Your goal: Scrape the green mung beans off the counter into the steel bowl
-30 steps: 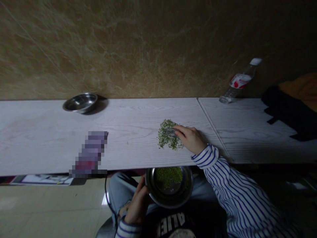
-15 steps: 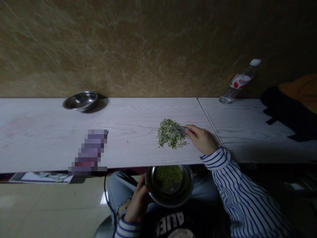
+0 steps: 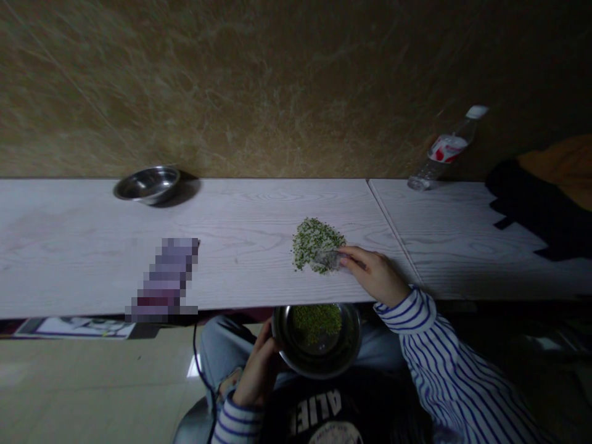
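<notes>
My left hand [image 3: 259, 368] grips the left rim of a steel bowl [image 3: 319, 364] held over my lap, just below the table edge. Small green mung beans [image 3: 317, 322] lie in that bowl. On the table, more mung beans [image 3: 312, 236] are spread in a loose single-layer patch. Closed at the right side of this patch, my right hand [image 3: 375, 271] pinches a thin, greyish, see-through flat piece [image 3: 327, 259]. It lies low over the near part of the beans; its exact kind is unclear.
A second steel bowl [image 3: 148, 185] stands by the wall at left. Nearer lies a phone-shaped pixelated object [image 3: 166, 274] with a cable below it. A plastic water bottle [image 3: 444, 151] and dark and orange cloth [image 3: 546, 191] are at right. A seam [image 3: 393, 228] crosses the white table.
My right hand has moved slightly toward me, bringing the flat piece from the patch's right edge to its near side. The left hand still holds the bowl. The view shifts slightly.
</notes>
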The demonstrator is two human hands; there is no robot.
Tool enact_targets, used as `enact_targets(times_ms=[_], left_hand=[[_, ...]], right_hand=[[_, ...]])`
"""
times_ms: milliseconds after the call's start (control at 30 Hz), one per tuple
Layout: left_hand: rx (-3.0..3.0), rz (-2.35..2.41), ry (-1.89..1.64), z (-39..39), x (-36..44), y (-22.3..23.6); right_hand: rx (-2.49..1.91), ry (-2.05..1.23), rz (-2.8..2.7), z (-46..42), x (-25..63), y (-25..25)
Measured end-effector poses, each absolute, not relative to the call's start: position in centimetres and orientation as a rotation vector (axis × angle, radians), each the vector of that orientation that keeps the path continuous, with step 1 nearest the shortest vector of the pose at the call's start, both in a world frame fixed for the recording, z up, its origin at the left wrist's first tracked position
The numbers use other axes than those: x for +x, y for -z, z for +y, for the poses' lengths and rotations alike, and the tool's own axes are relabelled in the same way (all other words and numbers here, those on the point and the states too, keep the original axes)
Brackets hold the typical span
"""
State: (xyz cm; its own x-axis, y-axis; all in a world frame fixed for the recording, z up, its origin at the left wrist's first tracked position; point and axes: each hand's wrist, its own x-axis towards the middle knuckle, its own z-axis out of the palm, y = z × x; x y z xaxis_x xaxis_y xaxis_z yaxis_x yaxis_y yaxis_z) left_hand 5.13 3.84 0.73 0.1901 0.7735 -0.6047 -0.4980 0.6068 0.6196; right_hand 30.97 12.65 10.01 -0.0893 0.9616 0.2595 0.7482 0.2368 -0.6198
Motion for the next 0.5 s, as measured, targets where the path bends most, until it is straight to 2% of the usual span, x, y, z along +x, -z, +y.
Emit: enact_targets(times_ms=[500], left_hand=[[0.321,1.078,-0.909,3.64,5.08,-0.58]], right_hand=[[-1.631,-0.367,-1.847,12.34,31.45,-9.49]])
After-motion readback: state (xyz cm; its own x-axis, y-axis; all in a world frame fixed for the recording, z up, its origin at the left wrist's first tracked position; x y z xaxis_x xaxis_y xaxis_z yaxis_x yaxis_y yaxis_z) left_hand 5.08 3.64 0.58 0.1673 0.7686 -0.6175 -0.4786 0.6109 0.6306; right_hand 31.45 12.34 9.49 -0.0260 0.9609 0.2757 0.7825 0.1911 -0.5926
